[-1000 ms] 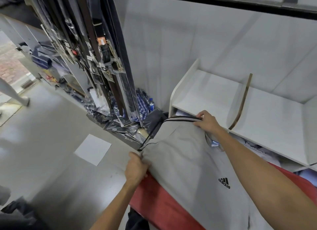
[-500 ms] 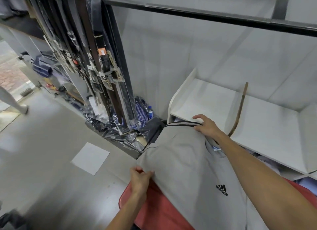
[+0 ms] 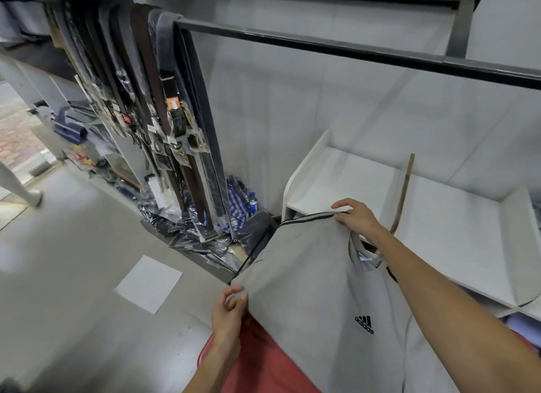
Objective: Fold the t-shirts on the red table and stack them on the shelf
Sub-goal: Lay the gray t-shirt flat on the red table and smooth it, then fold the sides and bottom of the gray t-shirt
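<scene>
Grey shirt [image 3: 316, 299] spread on red table [image 3: 263, 360], beside shelf [image 3: 439, 222]. Left hand [image 3: 229, 307] pinches sleeve edge; right hand [image 3: 355, 219] grips shoulder seam. Light, limp, likely sags: hold at seams.

Grey t-shirt [image 3: 316, 299] on red table [image 3: 263, 363].

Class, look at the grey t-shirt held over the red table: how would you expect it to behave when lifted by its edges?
The grey t-shirt is probably floppy: it sags between the left hand and right hand. It looks light, since pinching fingers alone hold it up. It would likely drape over the red table rather than slide.
</scene>
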